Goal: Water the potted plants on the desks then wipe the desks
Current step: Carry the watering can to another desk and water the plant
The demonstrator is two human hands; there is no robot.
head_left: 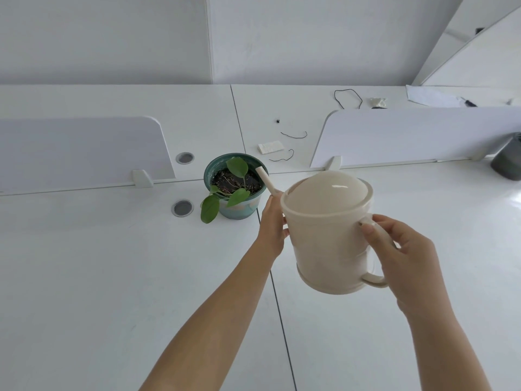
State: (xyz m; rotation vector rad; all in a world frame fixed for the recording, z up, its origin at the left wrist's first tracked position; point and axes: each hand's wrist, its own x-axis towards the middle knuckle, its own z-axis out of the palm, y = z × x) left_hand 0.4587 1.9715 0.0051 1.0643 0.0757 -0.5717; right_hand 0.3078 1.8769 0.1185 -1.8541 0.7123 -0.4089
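Cream watering can [327,244] held in both hands, tipped toward a potted plant [235,190] on the white desk [112,277].

The right hand [406,258] curls round the handle [375,280], thumb on its top. The left hand [272,227] cups the can's side by the base of the spout [265,180], its fingers mostly hidden. The spout tip is over the green pot's rim. The plant stands between two divider panels [84,148], beside a cable grommet [182,208].

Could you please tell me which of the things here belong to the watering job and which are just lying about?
In use: watering can, held by the left hand and right hand; potted plant; desk.
Lying about: black cords; folded white piece; crumpled white scrap; desk dividers.
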